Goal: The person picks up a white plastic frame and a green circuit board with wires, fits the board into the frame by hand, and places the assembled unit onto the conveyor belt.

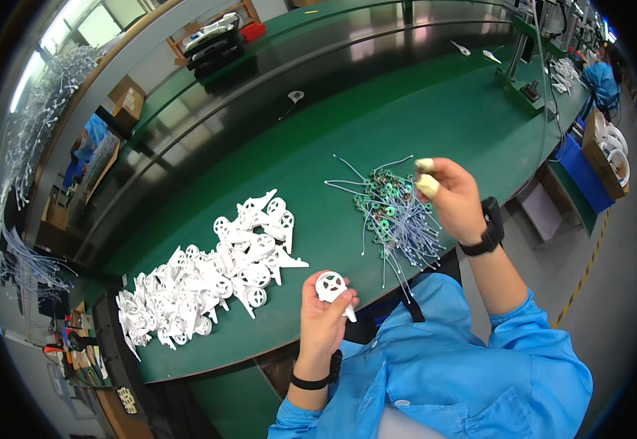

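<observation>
My left hand [321,325] grips a white plastic housing [331,286] with a round, spoked head and a short stem, held near the table's front edge. To its left lies a long heap of similar white plastic housings [220,274]. My right hand [456,205] is raised at the right side of a pile of thin grey-blue wires [415,235] with small green round parts. Yellow finger covers [427,184] sit on its thumb and forefinger, whose tips are close together in a pinch. Whatever may lie between them is too small to make out.
The green table [311,197] curves away to the right, with a dark raised ledge behind. A loose white part [295,96] lies on the ledge. At far right are a metal stand [516,55], a blue bin [582,175], a cardboard box [602,154] and a seated person [602,82] in blue.
</observation>
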{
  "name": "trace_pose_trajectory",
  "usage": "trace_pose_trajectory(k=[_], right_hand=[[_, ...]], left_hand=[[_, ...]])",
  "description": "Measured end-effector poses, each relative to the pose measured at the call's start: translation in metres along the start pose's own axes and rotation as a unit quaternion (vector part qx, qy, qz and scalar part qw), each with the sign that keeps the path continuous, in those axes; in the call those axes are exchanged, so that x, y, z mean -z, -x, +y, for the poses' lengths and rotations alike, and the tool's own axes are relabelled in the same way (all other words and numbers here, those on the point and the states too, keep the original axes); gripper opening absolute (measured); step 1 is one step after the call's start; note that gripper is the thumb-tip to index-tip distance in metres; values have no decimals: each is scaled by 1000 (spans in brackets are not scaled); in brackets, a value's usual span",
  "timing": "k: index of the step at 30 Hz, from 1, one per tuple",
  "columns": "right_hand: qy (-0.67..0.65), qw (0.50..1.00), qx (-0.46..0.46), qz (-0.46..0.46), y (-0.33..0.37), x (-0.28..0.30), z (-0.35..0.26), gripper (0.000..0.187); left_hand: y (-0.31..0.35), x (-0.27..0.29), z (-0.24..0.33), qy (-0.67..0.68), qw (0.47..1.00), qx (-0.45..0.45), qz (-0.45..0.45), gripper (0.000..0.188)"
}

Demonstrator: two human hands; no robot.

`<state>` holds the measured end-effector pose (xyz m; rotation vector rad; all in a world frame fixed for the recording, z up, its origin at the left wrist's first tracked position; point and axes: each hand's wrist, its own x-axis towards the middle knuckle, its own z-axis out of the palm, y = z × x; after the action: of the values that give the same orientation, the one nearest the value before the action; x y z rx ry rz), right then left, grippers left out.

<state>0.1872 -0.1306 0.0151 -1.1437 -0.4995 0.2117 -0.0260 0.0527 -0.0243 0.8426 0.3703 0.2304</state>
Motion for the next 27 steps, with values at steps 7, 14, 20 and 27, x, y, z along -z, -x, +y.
trace_pose_trajectory(k=[7, 14, 20, 27], right_hand=[[60, 981, 162, -91, 67, -44, -11, 21], [201, 940, 265, -76, 74, -48, -4, 21], [169, 951, 250, -63, 74, -48, 0, 21], [203, 942, 258, -72, 80, -49, 2, 23]], left_hand=[[7, -14, -8, -38, 997, 3, -61, 42], [16, -13, -1, 12, 996, 60, -67, 50], [16, -12, 1, 29, 993, 91, -71, 60], [18, -19, 3, 28, 992, 102, -64, 62]])
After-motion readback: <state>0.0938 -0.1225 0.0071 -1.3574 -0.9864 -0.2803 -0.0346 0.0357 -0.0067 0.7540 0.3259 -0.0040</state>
